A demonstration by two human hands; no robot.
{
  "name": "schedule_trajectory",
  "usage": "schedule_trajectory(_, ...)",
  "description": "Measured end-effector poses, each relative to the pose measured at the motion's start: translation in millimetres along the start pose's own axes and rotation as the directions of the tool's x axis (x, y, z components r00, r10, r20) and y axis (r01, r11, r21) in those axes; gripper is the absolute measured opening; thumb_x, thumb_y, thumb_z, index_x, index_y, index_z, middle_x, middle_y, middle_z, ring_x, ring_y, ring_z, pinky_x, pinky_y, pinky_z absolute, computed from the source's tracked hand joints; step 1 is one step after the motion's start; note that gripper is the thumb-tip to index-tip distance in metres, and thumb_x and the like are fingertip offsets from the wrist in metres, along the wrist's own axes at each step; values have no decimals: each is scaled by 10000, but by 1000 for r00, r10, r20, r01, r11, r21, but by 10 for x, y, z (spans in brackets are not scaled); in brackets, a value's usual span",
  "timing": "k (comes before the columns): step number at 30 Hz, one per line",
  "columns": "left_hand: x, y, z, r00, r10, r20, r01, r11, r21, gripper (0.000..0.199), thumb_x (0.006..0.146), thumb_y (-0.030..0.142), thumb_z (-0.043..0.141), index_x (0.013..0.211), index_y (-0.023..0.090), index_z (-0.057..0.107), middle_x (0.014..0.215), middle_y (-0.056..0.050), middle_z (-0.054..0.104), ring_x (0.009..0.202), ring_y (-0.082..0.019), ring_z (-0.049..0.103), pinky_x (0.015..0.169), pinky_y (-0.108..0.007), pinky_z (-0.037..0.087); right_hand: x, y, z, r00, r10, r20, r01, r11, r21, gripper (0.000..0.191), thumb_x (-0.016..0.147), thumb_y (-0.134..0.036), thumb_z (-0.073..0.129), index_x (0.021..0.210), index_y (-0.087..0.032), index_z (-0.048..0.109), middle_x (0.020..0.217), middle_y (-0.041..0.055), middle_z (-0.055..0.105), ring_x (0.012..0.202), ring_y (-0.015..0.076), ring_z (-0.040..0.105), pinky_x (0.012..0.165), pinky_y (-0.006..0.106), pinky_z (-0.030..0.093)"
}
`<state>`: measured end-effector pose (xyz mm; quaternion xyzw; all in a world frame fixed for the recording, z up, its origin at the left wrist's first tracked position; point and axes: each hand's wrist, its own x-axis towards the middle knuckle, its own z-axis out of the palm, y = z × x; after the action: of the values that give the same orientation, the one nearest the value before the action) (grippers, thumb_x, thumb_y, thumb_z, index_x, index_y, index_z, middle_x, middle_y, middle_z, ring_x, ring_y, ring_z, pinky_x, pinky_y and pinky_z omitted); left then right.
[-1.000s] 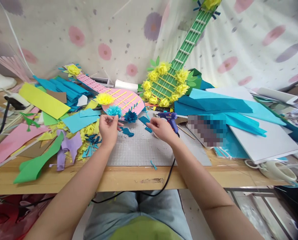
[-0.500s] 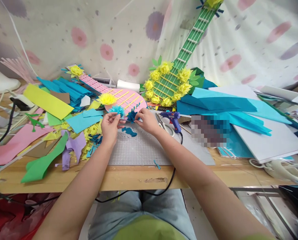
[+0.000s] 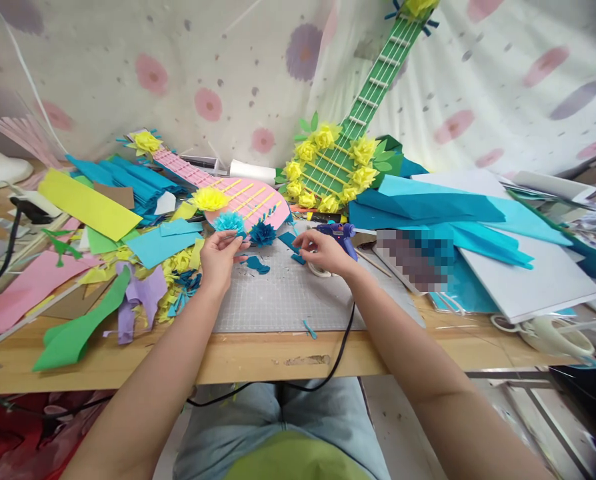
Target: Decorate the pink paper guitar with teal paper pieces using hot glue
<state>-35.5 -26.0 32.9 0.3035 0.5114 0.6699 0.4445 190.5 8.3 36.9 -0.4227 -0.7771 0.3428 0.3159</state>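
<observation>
A dark blue paper flower (image 3: 263, 233) stands just beyond the fingertips of my left hand (image 3: 221, 259). The fingers are pinched together, seemingly on its stem, which is mostly hidden. Behind those fingers a light blue paper flower (image 3: 229, 223) lies against the pink paper lute (image 3: 258, 197), near a yellow flower (image 3: 211, 199). My right hand (image 3: 325, 253) has its thumb and fingers closed at the end of a dark blue paper strip (image 3: 287, 239) on the cutting mat (image 3: 278, 300). Partly under that hand are scissors (image 3: 319, 271), and behind it a purple glue gun (image 3: 345, 233).
A green lute with yellow flowers (image 3: 335, 170) leans against the curtain. Paper scraps (image 3: 95, 320) crowd the left side. Blue paper sheets (image 3: 438, 208) and white board (image 3: 533, 280) lie at right. The glue gun's black cable (image 3: 347, 333) crosses the table's front edge.
My right hand has moved right, away from the dark blue flower, to the paper strip near the glue gun. My left hand stays in nearly the same place. The view has shifted slightly.
</observation>
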Motion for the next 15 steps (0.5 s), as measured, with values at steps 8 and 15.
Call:
schedule_trajectory(8, 31, -51, 11, 999, 24, -32, -23, 999, 29, 263, 575, 233, 718, 790, 142, 597, 666, 2, 627, 577, -139, 634, 410, -196, 481, 84, -55, 23, 973, 174, -154, -57, 820, 569, 183, 695, -278, 566, 697, -219, 393, 677, -42, 569, 416, 46, 360, 401, 195, 271)
schedule_trajectory(15, 49, -68, 5, 999, 27, -27, -26, 999, 45, 242, 580, 211, 708, 781, 139, 594, 642, 16, 606, 520, -114, 596, 401, -196, 478, 349, -245, 438, 991, -120, -62, 83, 903, -422, 168, 812, -221, 543, 970, -212, 600, 1005, 54, 585, 891, 170, 554, 731, 289, 426)
